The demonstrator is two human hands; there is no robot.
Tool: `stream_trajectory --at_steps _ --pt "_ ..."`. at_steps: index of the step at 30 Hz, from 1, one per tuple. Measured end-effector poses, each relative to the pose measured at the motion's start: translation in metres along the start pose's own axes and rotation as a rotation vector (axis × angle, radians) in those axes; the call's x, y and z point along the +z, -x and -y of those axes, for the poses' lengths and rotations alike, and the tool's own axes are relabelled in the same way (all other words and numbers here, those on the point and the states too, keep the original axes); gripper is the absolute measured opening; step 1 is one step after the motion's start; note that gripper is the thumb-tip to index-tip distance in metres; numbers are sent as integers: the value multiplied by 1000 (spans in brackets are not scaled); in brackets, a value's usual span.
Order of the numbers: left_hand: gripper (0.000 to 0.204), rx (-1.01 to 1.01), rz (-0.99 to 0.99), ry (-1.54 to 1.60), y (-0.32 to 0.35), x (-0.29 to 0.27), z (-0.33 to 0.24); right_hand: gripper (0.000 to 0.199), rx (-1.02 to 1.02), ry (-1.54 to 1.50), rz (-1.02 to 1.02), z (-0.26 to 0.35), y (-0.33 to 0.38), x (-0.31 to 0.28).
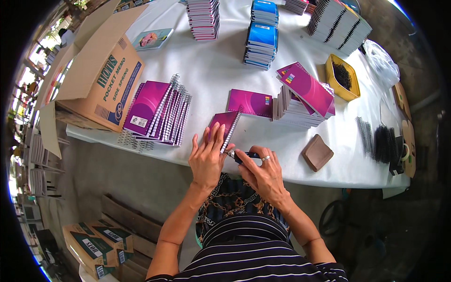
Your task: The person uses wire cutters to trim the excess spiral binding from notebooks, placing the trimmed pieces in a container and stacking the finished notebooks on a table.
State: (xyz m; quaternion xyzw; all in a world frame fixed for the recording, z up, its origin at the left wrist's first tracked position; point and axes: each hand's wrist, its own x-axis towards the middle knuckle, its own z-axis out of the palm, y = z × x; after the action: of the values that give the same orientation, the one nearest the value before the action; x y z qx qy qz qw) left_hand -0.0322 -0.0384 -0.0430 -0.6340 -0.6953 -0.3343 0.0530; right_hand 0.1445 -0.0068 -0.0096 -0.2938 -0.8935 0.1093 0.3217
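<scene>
A small purple spiral notebook (221,118) lies slanted at the table's front edge. My left hand (206,157) holds it, fingers spread over its cover and thumb by the near end of the wire spiral (231,131). My right hand (265,171) is closed round dark-handled pliers (249,156), whose metal jaws are at that same end of the spiral. Just beyond lies another purple notebook (250,102), with no spiral visible along its edge. To its right stands a stack of purple-covered pads (300,105), its top ones askew. Left of my hands, spiral-bound purple notebooks (152,110) are piled up.
A cardboard box (101,80) stands open at the left. Red-edged (203,19) and blue notebook stacks (262,35) stand farther back. Rightward are a yellow tray (342,77) of black pieces, a brown square dish (318,152) and black spiral coils (383,143). Boxes (98,246) sit low at left.
</scene>
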Motion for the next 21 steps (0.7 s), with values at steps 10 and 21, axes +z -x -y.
stream_trajectory --at_steps 10,21 --pt "60 82 -21 -73 -7 -16 -1 33 596 -1005 569 -15 -32 -28" --pt "51 177 -338 -127 -73 -152 38 42 102 -83 220 -57 -43 -12"
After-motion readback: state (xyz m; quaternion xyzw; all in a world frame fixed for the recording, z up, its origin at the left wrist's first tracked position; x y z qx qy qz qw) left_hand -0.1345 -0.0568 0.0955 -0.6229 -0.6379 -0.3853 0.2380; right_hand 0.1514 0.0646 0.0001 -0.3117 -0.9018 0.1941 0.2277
